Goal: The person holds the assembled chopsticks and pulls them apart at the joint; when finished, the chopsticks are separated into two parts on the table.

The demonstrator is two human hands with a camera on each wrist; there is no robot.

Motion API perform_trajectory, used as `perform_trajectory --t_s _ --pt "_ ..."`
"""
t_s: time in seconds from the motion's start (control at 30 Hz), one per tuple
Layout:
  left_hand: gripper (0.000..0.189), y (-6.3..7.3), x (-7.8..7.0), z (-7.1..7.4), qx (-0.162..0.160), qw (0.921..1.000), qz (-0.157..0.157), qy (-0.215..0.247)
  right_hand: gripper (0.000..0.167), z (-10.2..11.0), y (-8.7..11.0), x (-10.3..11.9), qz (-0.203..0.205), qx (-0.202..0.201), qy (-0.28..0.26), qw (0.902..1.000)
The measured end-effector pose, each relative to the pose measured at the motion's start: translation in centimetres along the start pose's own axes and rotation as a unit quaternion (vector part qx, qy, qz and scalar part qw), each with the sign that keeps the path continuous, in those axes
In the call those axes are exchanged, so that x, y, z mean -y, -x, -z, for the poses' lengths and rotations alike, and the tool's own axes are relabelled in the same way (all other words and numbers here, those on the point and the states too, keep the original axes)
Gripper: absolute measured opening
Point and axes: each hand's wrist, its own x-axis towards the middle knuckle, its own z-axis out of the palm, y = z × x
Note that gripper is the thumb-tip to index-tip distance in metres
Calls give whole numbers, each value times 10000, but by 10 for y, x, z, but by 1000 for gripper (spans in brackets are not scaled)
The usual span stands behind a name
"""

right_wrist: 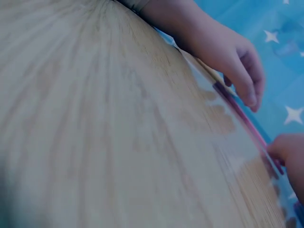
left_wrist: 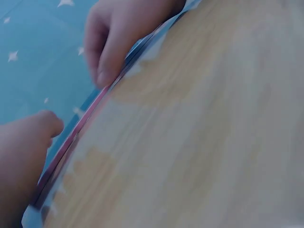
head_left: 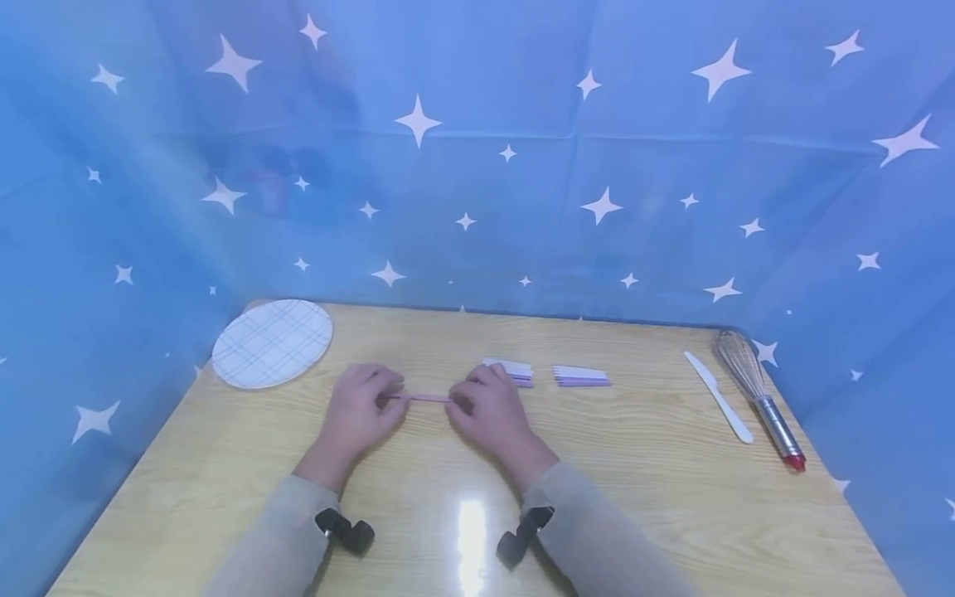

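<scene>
A thin pink-purple stick [head_left: 431, 399] stretches between the two hands, close over the wooden table. My right hand [head_left: 490, 410] pinches it toward its right end; thumb and finger meet at the stick [left_wrist: 93, 104] in the left wrist view. My left hand [head_left: 363, 404] is beside the other end, its thumb and index finger apart, with the stick's end showing between them. From the right wrist, the left fingertips [right_wrist: 251, 99] appear just behind the stick. Only part of the right hand [right_wrist: 290, 156] shows there, at the right edge.
Behind the right hand lie two small groups of white and purple strips [head_left: 510, 371], [head_left: 581, 376]. A round checked plate [head_left: 272, 344] is at the back left. A white knife [head_left: 719, 396] and a whisk [head_left: 759, 398] lie right. Blue star-patterned cloth [head_left: 477, 166] encloses the table [head_left: 634, 473].
</scene>
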Motion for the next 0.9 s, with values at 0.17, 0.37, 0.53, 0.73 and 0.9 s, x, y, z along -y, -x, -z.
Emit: perform_trajectory --t_s 0.17,0.37,0.53,0.73,0.9 --pt "22 4 16 5 180 9997 22 159 14 -3 2 2 -116 84 77 9999" --pt "19 5 20 7 464 9979 396 238 12 -4 4 2 -406 275 82 9988" --pt "18 3 17 9 524 9952 729 383 15 -2 4 2 -680 382 -18 9970" --pt "16 2 15 12 566 9922 997 493 19 0 5 2 -1016 504 -245 9932" --pt "18 2 14 13 590 9904 1138 514 22 1 6 4 -1091 470 -392 9921"
